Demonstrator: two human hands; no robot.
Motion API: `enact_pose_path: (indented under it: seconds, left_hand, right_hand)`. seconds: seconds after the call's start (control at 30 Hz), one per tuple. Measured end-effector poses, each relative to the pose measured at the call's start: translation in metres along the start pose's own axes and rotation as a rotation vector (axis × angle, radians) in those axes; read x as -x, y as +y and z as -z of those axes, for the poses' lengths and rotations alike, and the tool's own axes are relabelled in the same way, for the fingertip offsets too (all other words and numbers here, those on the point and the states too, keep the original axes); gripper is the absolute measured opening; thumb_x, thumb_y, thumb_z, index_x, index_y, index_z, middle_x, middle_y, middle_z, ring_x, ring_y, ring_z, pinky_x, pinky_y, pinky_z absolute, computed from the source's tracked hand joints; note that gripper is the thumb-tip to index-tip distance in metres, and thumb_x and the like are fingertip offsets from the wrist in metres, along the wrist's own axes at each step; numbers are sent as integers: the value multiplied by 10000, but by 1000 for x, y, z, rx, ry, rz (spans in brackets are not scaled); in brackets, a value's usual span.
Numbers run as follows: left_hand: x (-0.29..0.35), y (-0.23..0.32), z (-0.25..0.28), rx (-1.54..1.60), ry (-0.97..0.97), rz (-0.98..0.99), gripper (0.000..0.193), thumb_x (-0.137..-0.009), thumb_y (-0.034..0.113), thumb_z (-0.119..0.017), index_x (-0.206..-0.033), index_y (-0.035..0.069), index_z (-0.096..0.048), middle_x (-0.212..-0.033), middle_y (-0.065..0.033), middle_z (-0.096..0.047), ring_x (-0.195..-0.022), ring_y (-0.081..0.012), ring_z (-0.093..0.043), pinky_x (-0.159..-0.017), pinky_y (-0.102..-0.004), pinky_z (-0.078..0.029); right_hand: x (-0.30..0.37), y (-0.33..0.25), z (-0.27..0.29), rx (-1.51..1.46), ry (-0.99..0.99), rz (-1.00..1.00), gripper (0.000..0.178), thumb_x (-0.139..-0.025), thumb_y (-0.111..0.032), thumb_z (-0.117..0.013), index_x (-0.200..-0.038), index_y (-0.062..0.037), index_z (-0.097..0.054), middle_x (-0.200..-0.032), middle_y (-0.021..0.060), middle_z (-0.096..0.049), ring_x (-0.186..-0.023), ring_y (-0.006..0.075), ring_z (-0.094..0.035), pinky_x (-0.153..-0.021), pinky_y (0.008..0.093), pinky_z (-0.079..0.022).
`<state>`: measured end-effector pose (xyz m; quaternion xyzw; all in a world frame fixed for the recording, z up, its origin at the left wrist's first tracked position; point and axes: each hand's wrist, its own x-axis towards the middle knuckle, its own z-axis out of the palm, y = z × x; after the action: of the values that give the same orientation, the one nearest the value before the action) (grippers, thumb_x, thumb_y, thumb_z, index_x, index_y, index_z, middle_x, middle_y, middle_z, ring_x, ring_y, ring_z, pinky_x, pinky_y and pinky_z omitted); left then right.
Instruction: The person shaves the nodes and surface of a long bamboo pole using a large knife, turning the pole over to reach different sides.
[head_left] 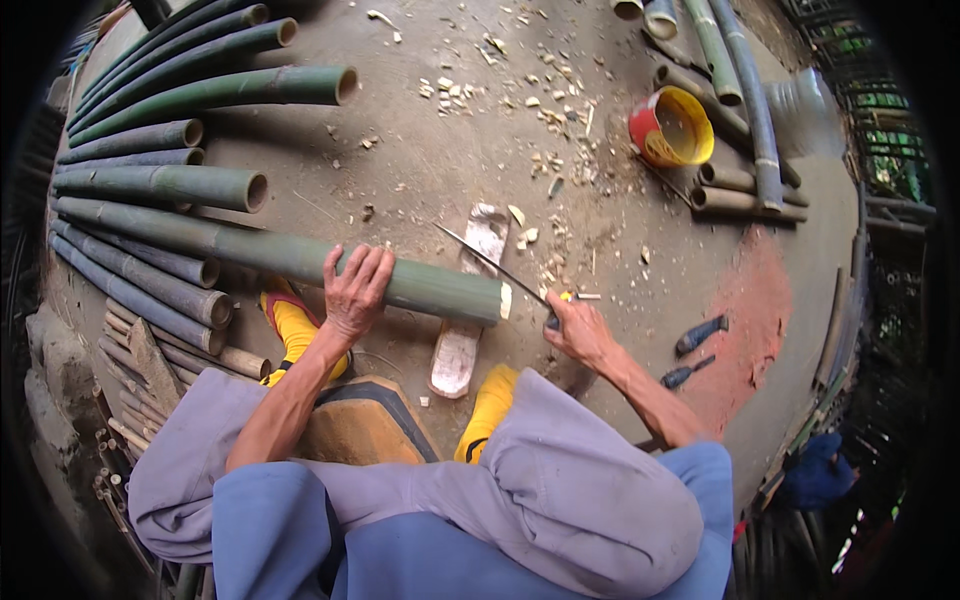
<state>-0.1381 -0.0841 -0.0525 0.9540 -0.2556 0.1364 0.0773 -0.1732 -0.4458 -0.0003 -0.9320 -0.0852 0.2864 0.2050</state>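
My left hand (358,290) presses down on a thick green bamboo pole (440,290), its fingers curled over the top. The pole runs from the far left to its cut end near the middle, where it rests across a pale, worn wooden block (457,358). In my right hand (582,332) is a long-bladed hand tool (487,259), held by its dark and yellow handle. Its thin blade slants up and left over the block, just past the pole's end. Whether it is a knife or a saw I cannot tell.
Several bamboo poles (230,88) fan out at left. Pale chips (545,100) litter the ground. A red and yellow bucket (668,128) stands at upper right beside more bamboo (745,95). Two dark-handled tools (702,335) lie near reddish powder (750,300). My yellow-clad feet (487,410) flank the block.
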Motion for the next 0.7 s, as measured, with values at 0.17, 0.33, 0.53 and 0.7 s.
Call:
enact_pose_path:
  seconds: [0.17, 0.33, 0.53, 0.7]
  left_hand:
    - [-9, -23, 34, 197, -478, -66, 912, -579, 281, -825, -1395, 133, -445, -1336, -79, -511, -1300, -240, -455, -1123, -538, -257]
    - [-40, -130, 86, 79, -836, -196, 926, -632, 355, -839, -1418, 155, -391, -1392, -97, -456, -1335, -266, -430, -1121, -537, -297]
    - [-48, -210, 152, 74, -944, -362, 676, -634, 205, -756, -1259, 89, -527, -1258, -123, -537, -1217, -279, -519, -1037, -407, -418]
    - [-38, -224, 182, 174, -1129, -91, 704, -640, 224, -803, -1266, 63, -523, -1242, -138, -547, -1181, -317, -533, -994, -420, -429]
  right_hand:
    - [4, -12, -2, -495, 187, -3, 395, -794, -103, -730, -1124, -10, -535, -781, 184, -637, -717, 352, -662, -623, 415, -513]
    - [22, -40, -40, -819, 405, -284, 357, -785, -64, -734, -1092, 24, -574, -744, 106, -610, -623, 197, -605, -570, 345, -482]
    - [27, -67, -63, -970, 520, -416, 375, -785, -50, -723, -1126, 26, -587, -676, 39, -585, -574, 124, -573, -527, 306, -461]
    - [43, -92, -64, -943, 648, -509, 358, -764, -94, -754, -1063, -4, -580, -641, 59, -571, -563, 161, -574, -529, 333, -465]
